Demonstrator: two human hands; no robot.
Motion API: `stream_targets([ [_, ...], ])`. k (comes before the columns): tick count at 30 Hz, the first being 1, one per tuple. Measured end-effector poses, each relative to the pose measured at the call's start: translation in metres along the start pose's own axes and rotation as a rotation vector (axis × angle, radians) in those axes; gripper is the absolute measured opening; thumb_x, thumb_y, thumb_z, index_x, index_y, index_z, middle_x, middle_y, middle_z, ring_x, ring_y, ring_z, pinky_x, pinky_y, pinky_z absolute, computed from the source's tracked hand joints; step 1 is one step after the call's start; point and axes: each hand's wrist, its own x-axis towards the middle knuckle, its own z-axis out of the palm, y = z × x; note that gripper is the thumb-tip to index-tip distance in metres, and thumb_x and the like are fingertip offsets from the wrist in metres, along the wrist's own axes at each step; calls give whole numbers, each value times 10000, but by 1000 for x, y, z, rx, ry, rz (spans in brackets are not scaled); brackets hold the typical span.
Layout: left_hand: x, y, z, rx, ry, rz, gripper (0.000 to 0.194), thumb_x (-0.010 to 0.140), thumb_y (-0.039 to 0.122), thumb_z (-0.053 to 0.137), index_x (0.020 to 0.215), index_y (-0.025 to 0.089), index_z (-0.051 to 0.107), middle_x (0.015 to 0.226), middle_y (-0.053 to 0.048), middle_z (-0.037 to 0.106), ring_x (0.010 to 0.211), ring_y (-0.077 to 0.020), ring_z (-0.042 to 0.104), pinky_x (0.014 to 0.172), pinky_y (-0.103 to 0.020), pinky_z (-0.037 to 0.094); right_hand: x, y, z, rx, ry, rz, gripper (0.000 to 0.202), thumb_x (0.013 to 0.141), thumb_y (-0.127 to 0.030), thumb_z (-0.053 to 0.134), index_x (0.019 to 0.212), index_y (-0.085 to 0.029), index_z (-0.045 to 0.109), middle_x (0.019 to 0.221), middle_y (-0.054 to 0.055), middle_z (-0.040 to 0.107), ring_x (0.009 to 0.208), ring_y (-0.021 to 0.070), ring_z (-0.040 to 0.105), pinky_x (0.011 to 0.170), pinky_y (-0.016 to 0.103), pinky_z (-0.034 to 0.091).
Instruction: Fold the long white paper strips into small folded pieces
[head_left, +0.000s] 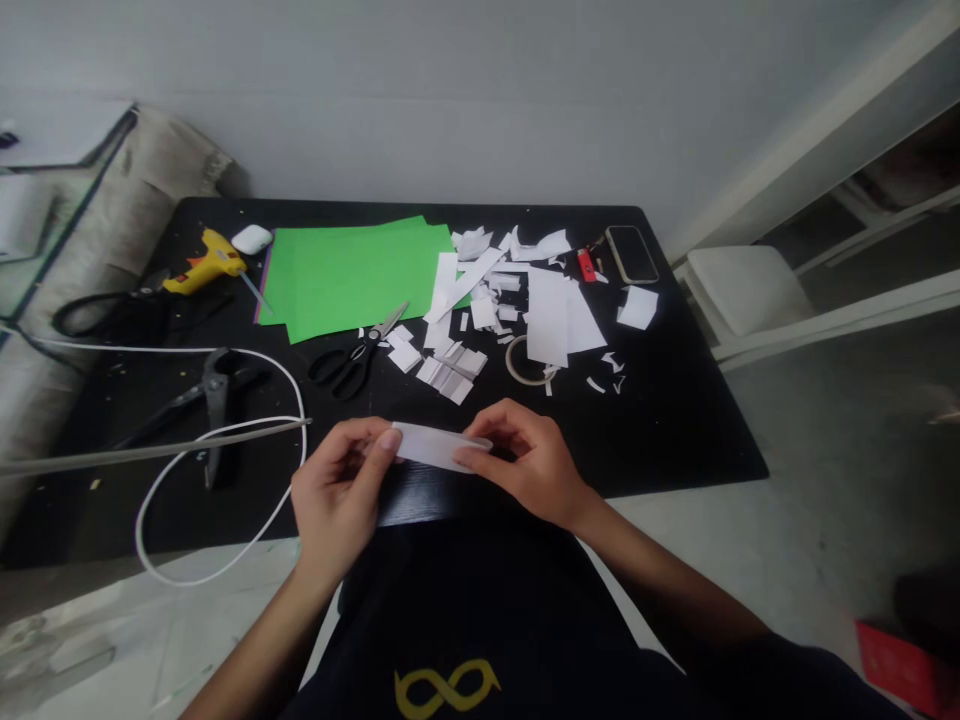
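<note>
A white strip of paper [431,446] stretches between my two hands, above the front edge of the black table. My left hand [343,488] pinches its left end between thumb and fingers. At the other end, my right hand [525,458] grips the strip, with the thumb below and the fingers above; the paper looks bent over there. Just beyond my hands lie black-handled scissors [360,355], folded paper pieces [453,371] and a roll of tape [517,362] partly under white paper sheets [548,318].
Green sheets [352,275] lie at the back of the black table [675,420]. A yellow glue gun [206,262], pliers [217,410] and a looping white cable [142,535] are on the left. A red lighter [586,265] and a phone [631,254] sit back right.
</note>
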Motion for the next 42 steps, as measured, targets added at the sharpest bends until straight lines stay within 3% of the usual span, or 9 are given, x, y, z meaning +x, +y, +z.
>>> stream_targets([
  [11,3,0,-1,-6,59,50,55,912,257,755,927,205,747,744,28,717,647,-91,636,610,-183,494,2,2,-10,-11,5,-30,193,783,-337,890,819,-221,740,841,20,765,772,179,732,734,322,610],
  [17,4,1,0,-8,93,63,46,902,239,760,916,196,754,736,29,724,654,-88,654,635,-172,507,3,2,-4,124,135,-32,197,762,-344,906,802,-215,762,817,17,782,775,178,756,761,310,626],
  [23,2,0,3,-16,152,62,69,890,257,768,899,189,754,723,30,720,636,-83,649,623,-160,504,0,2,0,207,190,19,312,746,-275,921,983,-237,721,779,-10,800,743,169,768,717,273,594],
  [30,-4,-9,6,-45,136,-8,95,897,285,766,910,191,753,732,25,718,642,-89,644,621,-166,502,0,7,6,251,239,49,210,814,-315,861,963,-228,743,829,0,767,784,157,718,740,275,572],
  [34,-4,-10,11,-61,139,-40,125,903,311,757,915,187,747,728,20,715,643,-100,641,623,-181,505,1,17,14,458,143,199,270,907,-449,748,1043,-215,750,968,39,755,896,186,719,787,314,599],
  [37,-3,-10,16,-56,127,-54,153,896,332,756,900,179,745,722,13,713,641,-110,638,617,-196,506,1,22,16,541,36,271,361,884,-523,755,1017,-188,766,989,65,755,954,236,732,800,369,628],
  [42,-1,-12,17,-70,144,-75,186,881,357,762,885,172,742,701,9,705,629,-122,627,610,-216,504,2,20,11,435,59,313,331,825,-485,831,916,-170,788,833,45,766,774,235,769,815,428,656],
])
